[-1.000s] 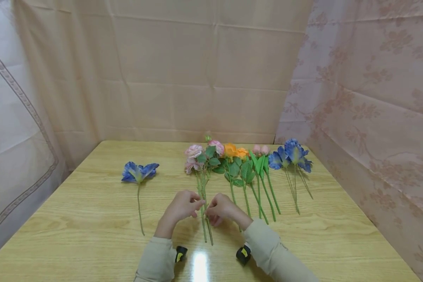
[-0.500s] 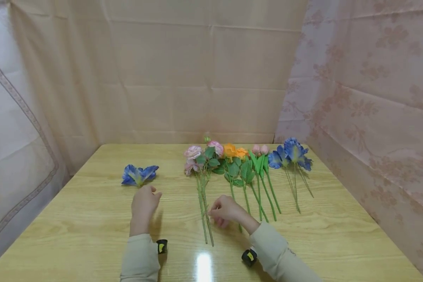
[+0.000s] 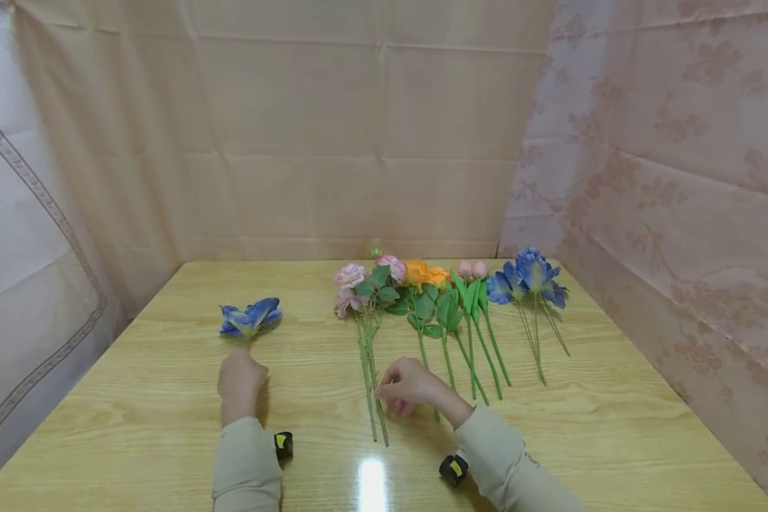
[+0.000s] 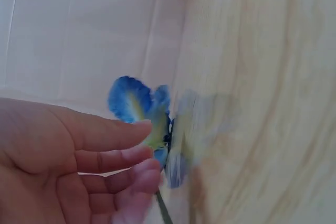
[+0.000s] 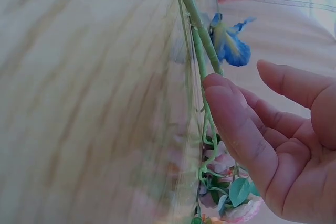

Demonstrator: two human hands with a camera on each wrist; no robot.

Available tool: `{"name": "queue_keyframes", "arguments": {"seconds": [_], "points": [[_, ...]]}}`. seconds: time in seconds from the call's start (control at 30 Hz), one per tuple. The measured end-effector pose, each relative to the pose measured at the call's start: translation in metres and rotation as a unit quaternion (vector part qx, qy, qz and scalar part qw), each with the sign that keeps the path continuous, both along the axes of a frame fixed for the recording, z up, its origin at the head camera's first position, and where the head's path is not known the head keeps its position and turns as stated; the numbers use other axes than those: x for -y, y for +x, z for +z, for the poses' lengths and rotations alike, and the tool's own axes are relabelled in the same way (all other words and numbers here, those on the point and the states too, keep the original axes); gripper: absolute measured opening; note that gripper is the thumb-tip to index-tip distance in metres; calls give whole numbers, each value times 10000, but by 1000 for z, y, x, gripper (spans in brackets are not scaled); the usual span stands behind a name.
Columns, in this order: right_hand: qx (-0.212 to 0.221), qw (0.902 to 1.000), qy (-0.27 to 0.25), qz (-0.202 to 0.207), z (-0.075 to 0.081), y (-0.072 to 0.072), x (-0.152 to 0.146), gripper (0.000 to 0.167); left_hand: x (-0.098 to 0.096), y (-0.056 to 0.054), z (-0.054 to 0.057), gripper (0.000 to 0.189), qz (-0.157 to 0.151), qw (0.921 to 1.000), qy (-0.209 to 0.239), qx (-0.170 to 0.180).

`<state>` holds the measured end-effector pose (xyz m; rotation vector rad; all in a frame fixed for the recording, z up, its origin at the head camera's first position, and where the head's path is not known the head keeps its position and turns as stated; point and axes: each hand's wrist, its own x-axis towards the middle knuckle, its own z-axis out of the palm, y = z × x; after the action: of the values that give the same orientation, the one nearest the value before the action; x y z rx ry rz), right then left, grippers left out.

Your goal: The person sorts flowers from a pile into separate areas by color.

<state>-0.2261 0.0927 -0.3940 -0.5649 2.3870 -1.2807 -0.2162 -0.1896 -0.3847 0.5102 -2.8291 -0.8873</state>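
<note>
At the left of the table in the head view, my left hand (image 3: 240, 378) pinches the stem of a single blue artificial iris (image 3: 251, 317), just below its bloom. The left wrist view shows the iris stem (image 4: 164, 208) running past the curled fingertips. My right hand (image 3: 414, 384) rests beside the pink rose stems (image 3: 372, 384) near the middle. Its thumb and fingers stand apart in the right wrist view, fingertips (image 5: 215, 83) right at a green stem, holding nothing. The pink roses (image 3: 352, 276) lie with their blooms away from me.
Orange roses (image 3: 419, 272) and pink tulips (image 3: 480, 270) lie in a row right of the pink roses. More blue irises (image 3: 534, 274) lie at the far right. Cloth hangs behind the wooden table (image 3: 166, 427) and on both sides.
My left hand has left the pink rose stems, moved left to the lone iris and taken its stem; the bloom has turned and shifted slightly left. My right hand has hardly moved.
</note>
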Motion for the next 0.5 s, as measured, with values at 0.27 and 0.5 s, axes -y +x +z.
{"name": "queue_keyframes", "arguments": {"seconds": [0.27, 0.5], "points": [[22, 10000, 30, 24, 1, 3, 2, 14, 6, 3, -6, 6, 432, 9986, 167, -237], [59, 9996, -52, 272, 4, 4, 0, 16, 10, 0, -8, 12, 318, 9979, 195, 534]]}}
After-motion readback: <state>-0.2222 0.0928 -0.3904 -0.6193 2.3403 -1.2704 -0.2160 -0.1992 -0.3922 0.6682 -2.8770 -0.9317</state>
